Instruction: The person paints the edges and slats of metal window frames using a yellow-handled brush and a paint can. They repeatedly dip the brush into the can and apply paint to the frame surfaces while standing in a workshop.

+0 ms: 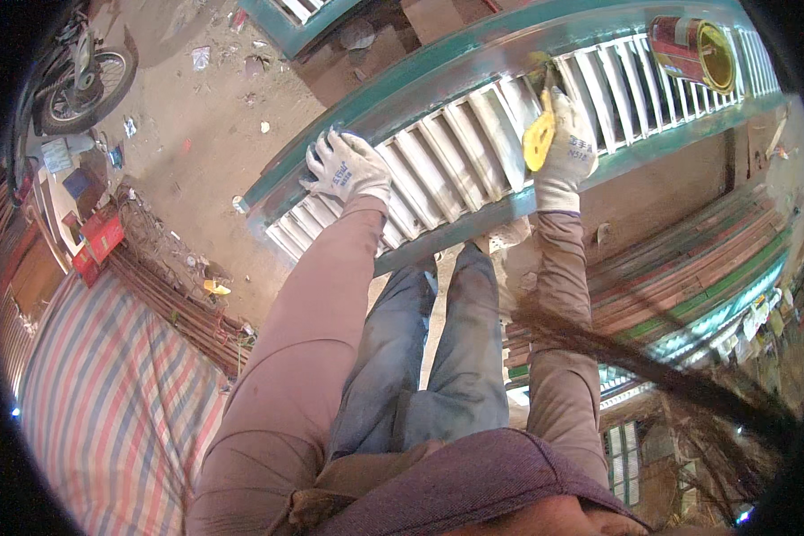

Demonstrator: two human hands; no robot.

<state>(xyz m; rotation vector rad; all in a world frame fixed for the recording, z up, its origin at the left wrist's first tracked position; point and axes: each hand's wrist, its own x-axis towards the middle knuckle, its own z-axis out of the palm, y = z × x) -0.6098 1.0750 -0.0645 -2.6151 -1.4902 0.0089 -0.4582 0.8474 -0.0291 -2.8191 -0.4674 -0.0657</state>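
A long louvered shutter (451, 159) with white slats and a teal frame lies across in front of me. My left hand (347, 168), in a white work glove, rests on its left part with the fingers spread over the far rail. In the other glove, my right hand (570, 143) is closed round a paintbrush (538, 141) with a yellow handle. The brush's dark bristle end reaches the far ends of the slats, near the teal rail. A red can (692, 52) with yellow paint on its inside sits on the shutter's right part, its mouth tilted toward me.
Another teal-framed piece (299, 27) lies beyond the shutter. A motorbike wheel (85, 89) shows at far left, above a striped tarp (116, 384). Long reddish and green bars (679, 268) are stacked at right. A blurred dark pole (652, 366) crosses the lower right.
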